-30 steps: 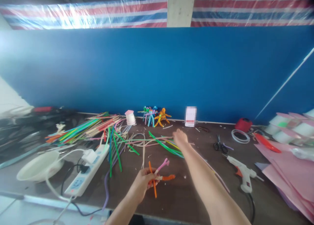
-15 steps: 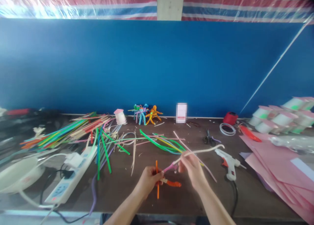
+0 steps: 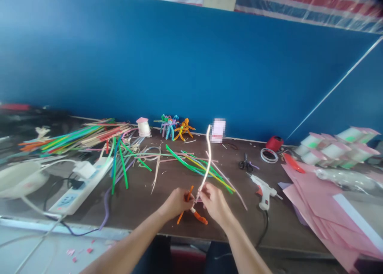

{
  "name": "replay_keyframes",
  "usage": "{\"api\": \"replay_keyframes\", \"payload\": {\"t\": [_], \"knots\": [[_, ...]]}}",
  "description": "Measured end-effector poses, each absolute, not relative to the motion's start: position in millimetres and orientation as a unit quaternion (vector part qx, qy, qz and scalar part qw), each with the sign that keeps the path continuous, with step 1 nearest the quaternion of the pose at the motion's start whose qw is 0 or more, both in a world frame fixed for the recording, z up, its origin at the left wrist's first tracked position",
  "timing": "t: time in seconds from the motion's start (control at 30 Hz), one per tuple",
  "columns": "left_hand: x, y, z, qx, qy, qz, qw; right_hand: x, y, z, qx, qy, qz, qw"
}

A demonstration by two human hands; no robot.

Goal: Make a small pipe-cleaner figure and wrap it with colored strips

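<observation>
Mostly hidden — an orange pipe-cleaner figure [image 3: 200, 217] between left hand [image 3: 177, 203] and right hand [image 3: 214, 204]

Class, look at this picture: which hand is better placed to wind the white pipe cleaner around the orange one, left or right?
Probably the right hand. It appears to pinch the white pipe cleaner near its lower end, while the left hand is closed around the orange pipe cleaner, steadying it.

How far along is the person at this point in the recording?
Done: small pipe-cleaner figures stand by the blue wall. In hand: the left hand grips an orange pipe-cleaner piece, and the right hand holds a cream pipe cleaner to it. Left: loose pipe cleaners lie spread out.
</observation>
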State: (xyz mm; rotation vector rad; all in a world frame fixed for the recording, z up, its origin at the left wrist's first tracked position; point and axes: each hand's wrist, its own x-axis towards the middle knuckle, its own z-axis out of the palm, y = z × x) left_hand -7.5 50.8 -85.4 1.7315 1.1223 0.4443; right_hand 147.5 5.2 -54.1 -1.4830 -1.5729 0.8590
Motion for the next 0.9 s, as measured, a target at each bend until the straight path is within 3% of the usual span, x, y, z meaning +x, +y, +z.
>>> {"api": "replay_keyframes", "payload": {"t": [0.7, 0.9], "knots": [[-8.9, 49.7, -87.4, 0.730, 0.476, 0.176, 0.457, 136.0, 9.1, -63.0, -0.597, -0.636, 0.290, 0.394], [-9.5, 46.3, -84.4, 0.724, 0.463, 0.198, 0.471, 172.7, -6.4, -52.6, -0.658, -0.585, 0.205, 0.429]]}}
